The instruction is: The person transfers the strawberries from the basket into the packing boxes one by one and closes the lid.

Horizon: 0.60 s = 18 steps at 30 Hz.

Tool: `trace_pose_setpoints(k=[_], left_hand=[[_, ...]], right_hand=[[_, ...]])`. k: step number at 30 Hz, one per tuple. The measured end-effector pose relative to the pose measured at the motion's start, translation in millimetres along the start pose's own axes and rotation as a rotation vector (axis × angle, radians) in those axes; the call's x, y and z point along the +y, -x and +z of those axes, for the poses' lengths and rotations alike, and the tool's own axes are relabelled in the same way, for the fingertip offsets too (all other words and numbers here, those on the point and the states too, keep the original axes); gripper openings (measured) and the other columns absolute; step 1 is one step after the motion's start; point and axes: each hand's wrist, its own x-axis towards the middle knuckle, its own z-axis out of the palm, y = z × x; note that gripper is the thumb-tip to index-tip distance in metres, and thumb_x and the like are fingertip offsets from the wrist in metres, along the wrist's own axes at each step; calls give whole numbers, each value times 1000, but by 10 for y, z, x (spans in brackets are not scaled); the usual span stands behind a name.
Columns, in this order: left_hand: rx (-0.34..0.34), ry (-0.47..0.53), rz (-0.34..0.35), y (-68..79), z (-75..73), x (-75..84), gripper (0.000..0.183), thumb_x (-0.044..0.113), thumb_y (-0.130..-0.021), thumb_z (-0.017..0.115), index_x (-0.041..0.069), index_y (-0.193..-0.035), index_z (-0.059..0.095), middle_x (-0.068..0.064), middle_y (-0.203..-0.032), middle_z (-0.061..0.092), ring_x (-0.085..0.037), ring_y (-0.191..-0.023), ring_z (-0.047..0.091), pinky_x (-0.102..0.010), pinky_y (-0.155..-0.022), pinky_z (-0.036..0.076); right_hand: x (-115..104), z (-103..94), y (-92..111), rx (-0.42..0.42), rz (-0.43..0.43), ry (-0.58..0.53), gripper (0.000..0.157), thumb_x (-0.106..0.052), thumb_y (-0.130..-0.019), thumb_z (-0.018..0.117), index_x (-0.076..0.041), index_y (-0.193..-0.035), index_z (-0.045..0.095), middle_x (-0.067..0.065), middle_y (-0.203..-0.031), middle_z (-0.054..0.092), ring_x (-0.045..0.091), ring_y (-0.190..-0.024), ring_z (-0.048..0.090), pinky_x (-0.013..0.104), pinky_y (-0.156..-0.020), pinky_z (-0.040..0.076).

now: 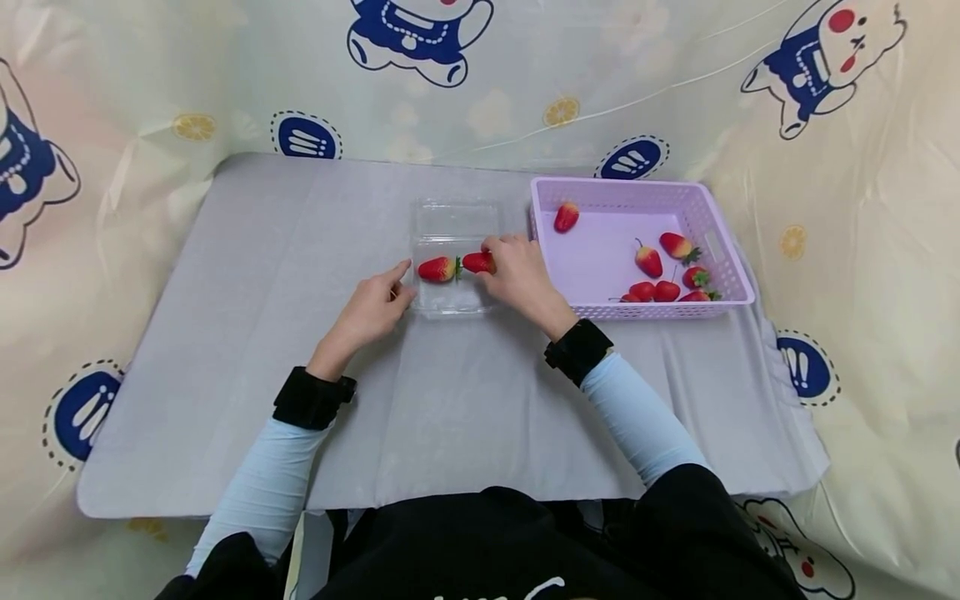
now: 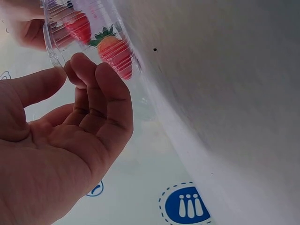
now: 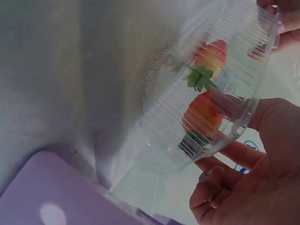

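Observation:
A clear plastic clamshell box (image 1: 453, 304) lies with its lid (image 1: 457, 218) folded back, away from the person. In its tray, a strawberry (image 1: 437, 269) rests on the left side with its green leaves toward the right. My right hand (image 1: 521, 275) reaches over the box's right side and holds a second strawberry (image 1: 478, 262) between thumb and fingers; through the ribbed wall, this strawberry (image 3: 202, 115) shows beside the thumb. At the box's left edge, my left hand (image 1: 378, 304) grips the rim, thumb and bent fingertips at the plastic in the left wrist view.
A lilac basket (image 1: 600, 192) with perforated sides stands right of the box, close against it. Several strawberries (image 1: 648, 260) lie in it, mostly toward the front right. Grey cloth covers the table (image 1: 247, 333); a patterned sheet (image 1: 510, 100) hangs behind.

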Motion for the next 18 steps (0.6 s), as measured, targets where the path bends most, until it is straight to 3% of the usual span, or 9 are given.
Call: trace_pose_setpoints(k=[6,18], left_hand=[[8,3,5,2,-3,-9,59,14,-109,55,-4,-162,34,-13,-86,58,-24,-63,51,-33,-57,44],[5,-2,9,10,-2,1,58,14,-110,55,-4,-161,35,-11,-81,57,-22,-61,50,-32,-57,41]], right_hand=[[7,72,-66,0,-32,21,29,-22,-93,81,-3,-112,71,8,-91,69,30,-92,59,45,-87,44],[-28,139,-134,-75,-5,63,32,-22,-93,83,-5,-117,70,6,-96,70,27,-91,58,44,-84,44]])
